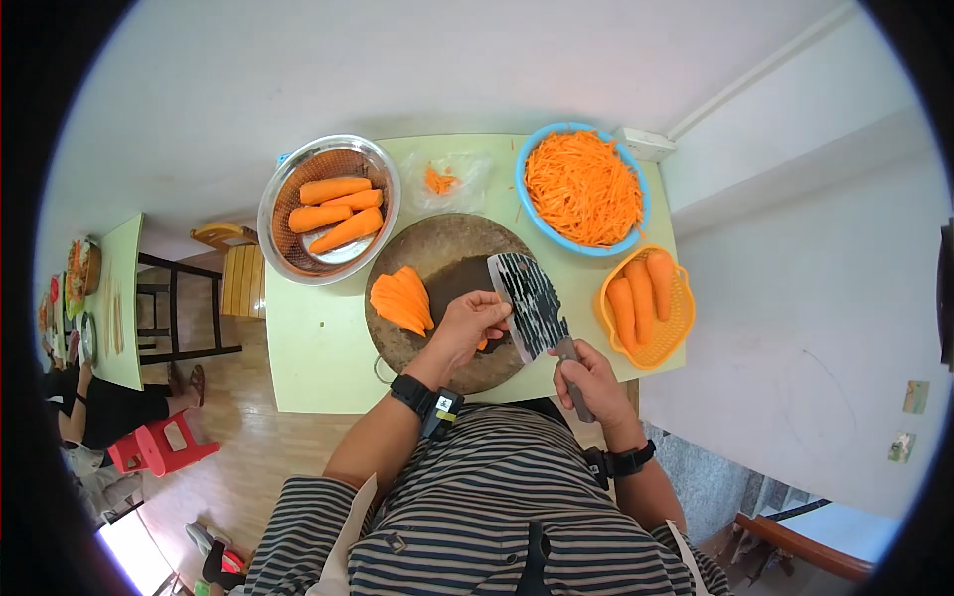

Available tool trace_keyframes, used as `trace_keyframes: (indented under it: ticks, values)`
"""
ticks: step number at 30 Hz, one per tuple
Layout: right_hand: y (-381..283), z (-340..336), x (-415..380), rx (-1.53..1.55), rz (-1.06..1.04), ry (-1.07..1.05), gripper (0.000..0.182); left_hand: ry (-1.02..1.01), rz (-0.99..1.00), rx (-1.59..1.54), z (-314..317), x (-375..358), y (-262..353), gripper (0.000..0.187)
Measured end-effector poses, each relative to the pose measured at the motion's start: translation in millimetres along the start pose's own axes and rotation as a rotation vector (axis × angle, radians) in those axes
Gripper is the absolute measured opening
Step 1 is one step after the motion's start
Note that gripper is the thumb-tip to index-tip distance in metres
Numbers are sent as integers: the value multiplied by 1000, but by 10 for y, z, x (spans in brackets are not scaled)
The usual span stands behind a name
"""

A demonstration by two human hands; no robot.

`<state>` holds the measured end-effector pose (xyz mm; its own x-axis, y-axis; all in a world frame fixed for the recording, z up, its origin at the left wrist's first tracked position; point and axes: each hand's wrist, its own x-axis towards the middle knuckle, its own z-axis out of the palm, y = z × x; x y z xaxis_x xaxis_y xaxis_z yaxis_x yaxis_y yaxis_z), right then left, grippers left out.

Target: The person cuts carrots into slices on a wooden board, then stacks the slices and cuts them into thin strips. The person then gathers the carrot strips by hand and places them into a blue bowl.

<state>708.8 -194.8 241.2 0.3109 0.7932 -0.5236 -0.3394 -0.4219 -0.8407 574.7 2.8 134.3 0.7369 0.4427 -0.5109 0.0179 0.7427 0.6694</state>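
A striped shirt [467,507] lay nearest, with the desk [308,348] beyond it. The right hand [588,382] had its fingers wrapped round the handle of a cleaver [530,303], whose wet blade was raised over the right part of a round chopping board [467,238]. The left hand [475,323] had its fingers curled, tips at the blade's left edge; whether they gripped anything could not be told. Carrot slices [400,300] lay fanned on the board's left. Behind stood a metal bowl [270,214] of whole carrots [346,230], a plastic bag [467,191] with orange scraps [438,179], and a blue basin [527,214] of shredded carrot [584,189]. A yellow basket [684,313] at right held three more carrots.
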Motion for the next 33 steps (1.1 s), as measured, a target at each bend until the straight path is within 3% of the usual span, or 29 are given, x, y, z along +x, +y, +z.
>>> trace_keyframes:
  ticks: [3, 9, 15, 19, 23, 25, 28, 33]
  values:
    - [22, -32, 6, -18, -1, -15, 32, -92, -30, -50, -89, 68, -56, 22]
    - [25, -210, -89, 5, -39, 57, 31, 43, 7, 52, -36, 51, 152, 13]
    - [224, -489, -211, -11, 18, 138, 29, 197, 407, 284, 358, 176, 835, 18]
    - [330, -582, -320, -4, 58, 181, 29, 62, 527, 265, 864, 225, 1312, 18]
    - [427, -686, -384, 49, 47, 200, 27, 32, 529, 377, 1270, 577, 1411, 25]
    - [460, -740, -390, 60, 42, 209, 26, 72, 423, 554, 1310, 877, 1305, 44]
    - [465, -810, -387, 67, 34, 224, 25, 157, 246, 614, 1167, 1192, 1114, 56]
    - [490, -849, -340, 78, 40, 193, 23, 161, 210, 507, 685, 1109, 873, 45]
